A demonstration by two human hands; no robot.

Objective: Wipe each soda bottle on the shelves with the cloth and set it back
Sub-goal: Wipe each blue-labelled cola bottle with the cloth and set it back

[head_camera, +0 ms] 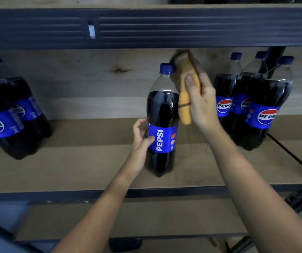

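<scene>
The right hand (202, 105) is gripping a folded yellow cloth (185, 99) and pressing it against the shoulder of a Pepsi bottle (162, 125), while the left hand (142, 137) is curling around the blue label to steady it. The bottle is standing upright mid-shelf on the wooden shelf board (73, 167), apart from the others. Judging by this, one bottle is being wiped and not yet released; the cluster at right (252, 110) and the pair at left (9, 117) are showing no sign either way of having been cleaned.
</scene>
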